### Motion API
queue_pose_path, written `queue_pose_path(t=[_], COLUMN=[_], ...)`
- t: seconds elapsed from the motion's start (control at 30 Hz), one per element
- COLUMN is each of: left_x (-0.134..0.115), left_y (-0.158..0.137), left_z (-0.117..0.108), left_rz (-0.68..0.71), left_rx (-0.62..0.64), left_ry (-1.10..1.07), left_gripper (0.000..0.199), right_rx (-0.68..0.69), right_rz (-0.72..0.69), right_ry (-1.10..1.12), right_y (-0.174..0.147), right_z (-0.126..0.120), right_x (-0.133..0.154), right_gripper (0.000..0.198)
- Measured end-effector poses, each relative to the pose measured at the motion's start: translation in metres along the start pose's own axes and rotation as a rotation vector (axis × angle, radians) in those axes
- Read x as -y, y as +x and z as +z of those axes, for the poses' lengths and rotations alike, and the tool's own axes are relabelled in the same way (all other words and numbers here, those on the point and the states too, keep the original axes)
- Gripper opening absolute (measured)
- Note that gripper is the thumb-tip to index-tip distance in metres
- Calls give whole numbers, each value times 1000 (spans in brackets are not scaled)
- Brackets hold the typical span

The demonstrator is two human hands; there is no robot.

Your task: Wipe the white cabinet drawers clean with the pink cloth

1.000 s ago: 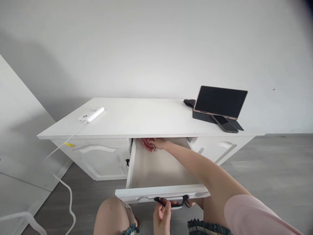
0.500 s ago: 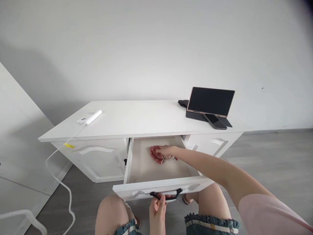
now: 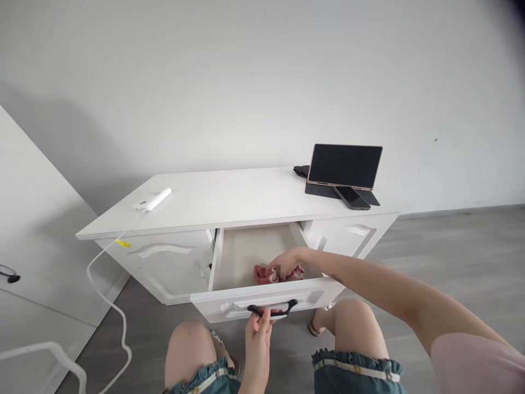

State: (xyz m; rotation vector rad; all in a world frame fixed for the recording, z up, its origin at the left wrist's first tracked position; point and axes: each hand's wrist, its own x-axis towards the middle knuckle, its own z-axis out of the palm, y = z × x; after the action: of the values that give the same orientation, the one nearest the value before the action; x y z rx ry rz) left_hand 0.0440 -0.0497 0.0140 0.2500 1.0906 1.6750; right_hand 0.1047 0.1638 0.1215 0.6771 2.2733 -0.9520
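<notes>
A white cabinet (image 3: 229, 200) has its middle drawer (image 3: 246, 254) pulled out toward me. My right hand (image 3: 285, 265) reaches into the drawer and presses a crumpled red cloth (image 3: 262, 273) against the drawer floor, close behind the front panel. My left hand (image 3: 259, 324) comes up from below between my knees, with its fingers hooked around the black drawer handle (image 3: 273, 309). The front panel hides the lower part of the cloth.
On the cabinet top a white power bank (image 3: 152, 199) lies at the left, its white cable (image 3: 107, 298) trailing to the floor. A dark tablet (image 3: 344, 166) stands at the right with a phone (image 3: 353, 197) before it. Closed cabinet doors (image 3: 164, 257) flank the drawer.
My right hand has dragged the red cloth from the back of the drawer to just behind its front panel. My left hand has stayed on the handle, and my view has pulled back a little.
</notes>
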Motion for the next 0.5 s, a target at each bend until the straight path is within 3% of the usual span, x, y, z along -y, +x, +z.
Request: queue_pose_path(t=[0.1, 0.2, 0.3, 0.4, 0.5], left_x=[-4, -7, -9, -12, -20], left_y=[3, 11, 25, 44, 61], left_z=[0, 2, 6, 13, 25], left_rz=[3, 21, 32, 57, 140], left_rx=[25, 56, 34, 7, 6], left_ry=[29, 10, -17, -24, 21], left_gripper=[24, 21, 21, 25, 27], right_rx=[-183, -497, -880, -1166, -1255], right_rz=[-174, -318, -421, -431, -404], right_ry=[16, 29, -14, -106, -238], right_y=[-28, -63, -88, -84, -47], right_z=[-17, -27, -22, -1, 30], right_x=[1, 11, 34, 64, 90], right_gripper=[47, 45, 43, 42, 40])
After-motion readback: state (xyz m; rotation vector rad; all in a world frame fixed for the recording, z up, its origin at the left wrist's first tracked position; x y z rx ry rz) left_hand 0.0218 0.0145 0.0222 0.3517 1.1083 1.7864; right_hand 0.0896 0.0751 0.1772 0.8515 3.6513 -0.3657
